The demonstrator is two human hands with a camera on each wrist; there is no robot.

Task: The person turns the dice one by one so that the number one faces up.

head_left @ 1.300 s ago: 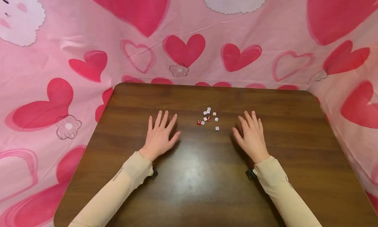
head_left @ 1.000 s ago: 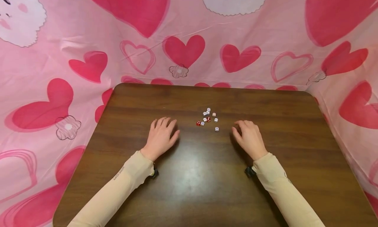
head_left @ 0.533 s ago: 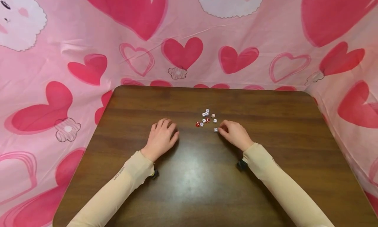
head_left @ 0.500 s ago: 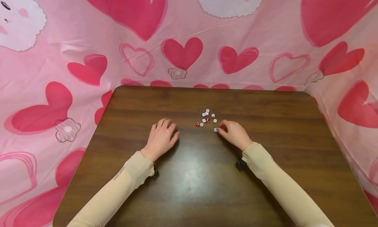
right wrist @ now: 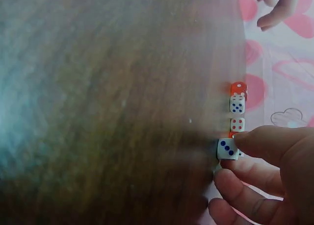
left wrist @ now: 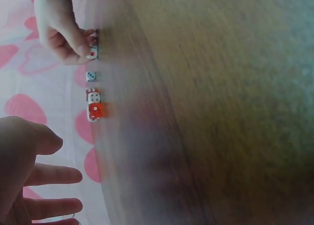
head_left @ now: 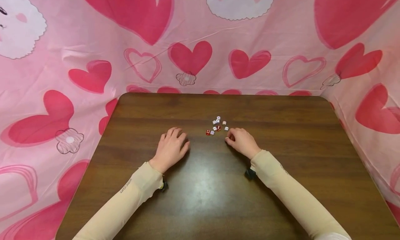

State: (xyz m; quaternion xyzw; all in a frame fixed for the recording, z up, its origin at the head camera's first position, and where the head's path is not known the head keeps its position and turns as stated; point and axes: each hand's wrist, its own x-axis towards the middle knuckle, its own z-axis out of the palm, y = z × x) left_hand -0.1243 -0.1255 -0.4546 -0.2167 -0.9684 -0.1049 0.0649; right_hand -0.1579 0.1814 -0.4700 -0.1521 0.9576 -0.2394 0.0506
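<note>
My right hand pinches a white die with blue pips between thumb and fingers, at the near right side of a loose cluster of dice. In the head view the fingers hide most of that die. Close by lies another white die. Among the several white dice sit two red dice, one red die at the cluster's left. My left hand rests on the table left of the dice, fingers relaxed and holding nothing. The left wrist view shows its fingers apart from the dice.
The brown wooden table has rounded far corners. A pink curtain printed with hearts surrounds it at the back and sides. A dark wrist strap piece shows below the right sleeve.
My right hand has moved left from the table's right side to the nearest white die and now pinches it. The left hand's spread fingers have drawn in a little; it stays in place.
</note>
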